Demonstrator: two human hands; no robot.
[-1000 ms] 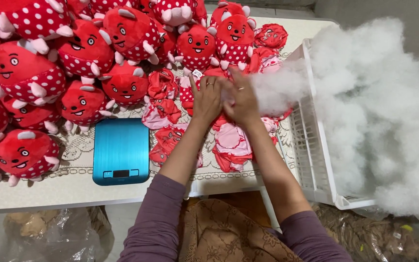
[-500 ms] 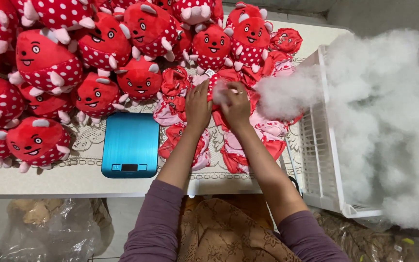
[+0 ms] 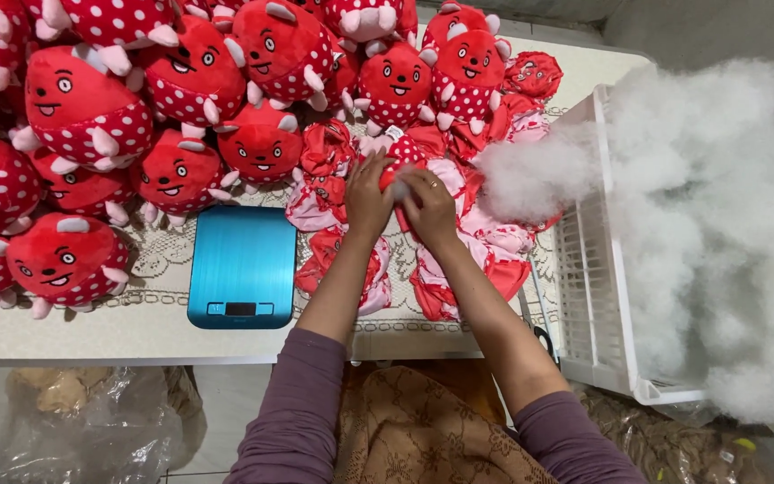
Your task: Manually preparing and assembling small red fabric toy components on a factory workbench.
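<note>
My left hand (image 3: 367, 199) and my right hand (image 3: 430, 208) are pressed together over the table, both gripping a limp red-and-white dotted plush skin (image 3: 402, 158) with a bit of white stuffing between the fingers. Under and around the hands lie several flat unstuffed red and pink plush skins (image 3: 485, 260). A trail of white fibre stuffing (image 3: 530, 175) reaches from the right toward my right hand.
Several stuffed red dotted plush toys (image 3: 181, 81) are piled across the back and left. A blue kitchen scale (image 3: 242, 265) sits left of my arms. A white slatted crate (image 3: 593, 296) heaped with white stuffing (image 3: 718, 224) stands at the right. A clear plastic bag (image 3: 82, 421) lies below the table.
The view has shifted a little; my hands stay clasped on the plush skin and have worked it slightly, with the stuffing trail still beside the right hand.
</note>
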